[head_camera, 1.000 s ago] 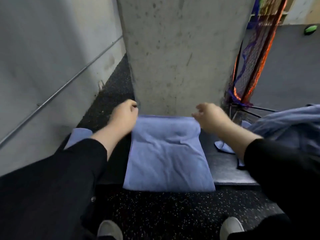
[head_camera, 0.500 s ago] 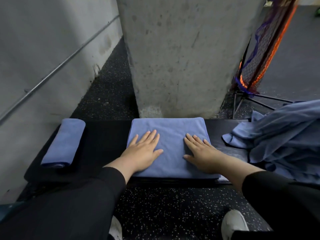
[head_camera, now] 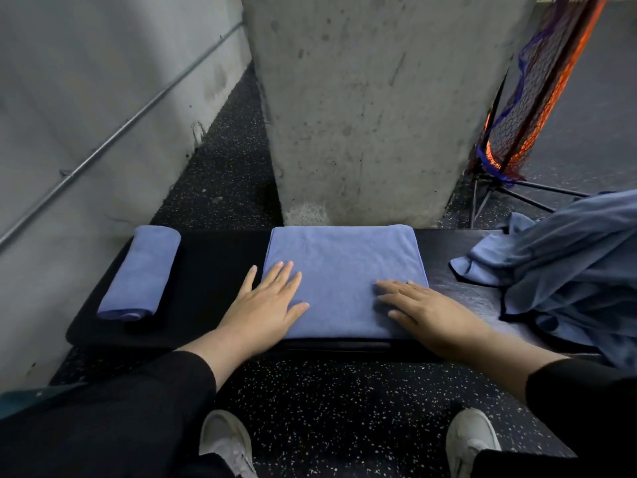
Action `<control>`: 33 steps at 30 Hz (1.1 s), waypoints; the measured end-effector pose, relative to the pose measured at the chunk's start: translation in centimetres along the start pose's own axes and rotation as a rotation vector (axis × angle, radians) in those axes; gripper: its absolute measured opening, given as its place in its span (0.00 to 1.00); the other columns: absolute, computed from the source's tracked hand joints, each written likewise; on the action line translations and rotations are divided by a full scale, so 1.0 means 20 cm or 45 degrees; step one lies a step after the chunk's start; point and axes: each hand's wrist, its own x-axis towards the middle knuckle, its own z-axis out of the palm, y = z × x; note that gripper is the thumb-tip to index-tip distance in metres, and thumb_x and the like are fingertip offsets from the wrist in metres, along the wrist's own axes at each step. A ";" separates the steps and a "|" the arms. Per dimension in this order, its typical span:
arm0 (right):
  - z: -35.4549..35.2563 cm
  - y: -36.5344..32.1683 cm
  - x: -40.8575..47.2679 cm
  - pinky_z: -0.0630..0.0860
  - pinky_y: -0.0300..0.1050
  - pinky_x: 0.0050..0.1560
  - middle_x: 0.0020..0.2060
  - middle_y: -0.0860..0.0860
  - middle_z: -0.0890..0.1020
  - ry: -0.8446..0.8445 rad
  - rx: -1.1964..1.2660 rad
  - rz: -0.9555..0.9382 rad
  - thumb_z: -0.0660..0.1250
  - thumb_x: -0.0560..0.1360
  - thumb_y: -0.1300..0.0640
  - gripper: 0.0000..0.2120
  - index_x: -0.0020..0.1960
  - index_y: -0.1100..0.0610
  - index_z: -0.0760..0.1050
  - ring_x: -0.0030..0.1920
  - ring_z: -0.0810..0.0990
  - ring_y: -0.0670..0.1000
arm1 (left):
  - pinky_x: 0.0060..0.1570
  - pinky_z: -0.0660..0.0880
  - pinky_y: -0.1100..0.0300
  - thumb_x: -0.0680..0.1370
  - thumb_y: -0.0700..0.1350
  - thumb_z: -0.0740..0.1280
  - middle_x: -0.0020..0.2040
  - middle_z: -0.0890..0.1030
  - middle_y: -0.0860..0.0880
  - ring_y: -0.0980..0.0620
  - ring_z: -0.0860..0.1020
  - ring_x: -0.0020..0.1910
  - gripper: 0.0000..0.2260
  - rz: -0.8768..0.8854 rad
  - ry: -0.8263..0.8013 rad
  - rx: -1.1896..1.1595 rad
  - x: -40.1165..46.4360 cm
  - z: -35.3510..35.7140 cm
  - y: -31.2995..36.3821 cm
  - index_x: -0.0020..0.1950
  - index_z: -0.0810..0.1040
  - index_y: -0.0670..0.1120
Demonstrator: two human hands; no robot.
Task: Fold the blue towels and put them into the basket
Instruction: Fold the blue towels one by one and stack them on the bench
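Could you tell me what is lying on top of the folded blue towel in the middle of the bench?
Both hands rest flat on the folded towel: the left hand at its left edge, the right hand near its right edge. Under it, only the black bench shows around its edges.

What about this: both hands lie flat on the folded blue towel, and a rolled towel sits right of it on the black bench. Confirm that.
Not quite. The head view shows the rolled towel left of the folded blue towel, not right. Left hand and right hand do lie flat on it, on the black bench.
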 end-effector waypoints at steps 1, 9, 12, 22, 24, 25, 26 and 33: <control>-0.01 -0.01 -0.02 0.73 0.50 0.68 0.69 0.48 0.75 0.060 0.017 -0.068 0.47 0.83 0.37 0.27 0.65 0.51 0.76 0.68 0.74 0.50 | 0.79 0.38 0.48 0.78 0.66 0.36 0.83 0.46 0.53 0.57 0.42 0.81 0.36 0.045 0.033 0.021 -0.02 -0.02 0.02 0.83 0.52 0.52; -0.01 -0.07 -0.03 0.76 0.47 0.46 0.53 0.44 0.78 0.131 -0.232 -0.205 0.62 0.75 0.41 0.12 0.51 0.47 0.77 0.50 0.78 0.50 | 0.62 0.69 0.50 0.77 0.67 0.46 0.64 0.74 0.54 0.50 0.72 0.62 0.29 0.452 0.065 0.014 -0.06 -0.08 0.32 0.64 0.76 0.54; 0.00 -0.10 0.02 0.75 0.51 0.43 0.45 0.45 0.77 0.140 -0.267 -0.094 0.59 0.77 0.45 0.10 0.45 0.49 0.74 0.45 0.77 0.52 | 0.59 0.68 0.53 0.79 0.68 0.51 0.59 0.72 0.55 0.52 0.70 0.58 0.25 0.423 0.084 0.028 -0.03 -0.09 0.35 0.60 0.77 0.54; 0.00 -0.04 0.03 0.73 0.49 0.46 0.43 0.45 0.76 0.116 -0.136 0.078 0.57 0.77 0.41 0.13 0.49 0.50 0.71 0.45 0.75 0.51 | 0.51 0.68 0.55 0.80 0.44 0.61 0.48 0.75 0.53 0.49 0.74 0.51 0.06 0.038 0.198 -0.256 0.07 -0.13 0.20 0.49 0.78 0.48; -0.01 0.01 0.01 0.74 0.48 0.47 0.45 0.44 0.76 0.071 -0.123 0.069 0.61 0.74 0.43 0.12 0.51 0.49 0.73 0.46 0.75 0.50 | 0.53 0.69 0.55 0.81 0.47 0.62 0.49 0.76 0.54 0.51 0.75 0.52 0.06 0.021 0.144 -0.268 0.06 -0.15 0.09 0.51 0.79 0.50; -0.02 0.02 0.00 0.73 0.47 0.46 0.45 0.44 0.76 0.078 -0.073 0.078 0.64 0.73 0.46 0.09 0.51 0.49 0.74 0.46 0.76 0.50 | 0.55 0.71 0.53 0.81 0.47 0.63 0.49 0.76 0.55 0.52 0.75 0.51 0.06 0.017 0.106 -0.286 0.05 -0.17 0.04 0.51 0.80 0.51; -0.05 0.04 -0.01 0.72 0.45 0.45 0.44 0.45 0.75 0.088 -0.020 0.102 0.66 0.73 0.51 0.06 0.49 0.50 0.75 0.46 0.76 0.50 | 0.56 0.72 0.53 0.81 0.48 0.64 0.48 0.76 0.55 0.52 0.76 0.50 0.05 0.003 0.081 -0.325 0.04 -0.18 0.00 0.50 0.79 0.51; -0.23 0.08 -0.05 0.69 0.36 0.39 0.34 0.44 0.77 0.053 0.188 0.402 0.65 0.78 0.55 0.03 0.45 0.51 0.75 0.35 0.74 0.40 | 0.37 0.67 0.57 0.83 0.51 0.63 0.35 0.74 0.53 0.55 0.70 0.34 0.12 -0.223 0.120 -0.781 -0.02 -0.29 -0.10 0.40 0.74 0.50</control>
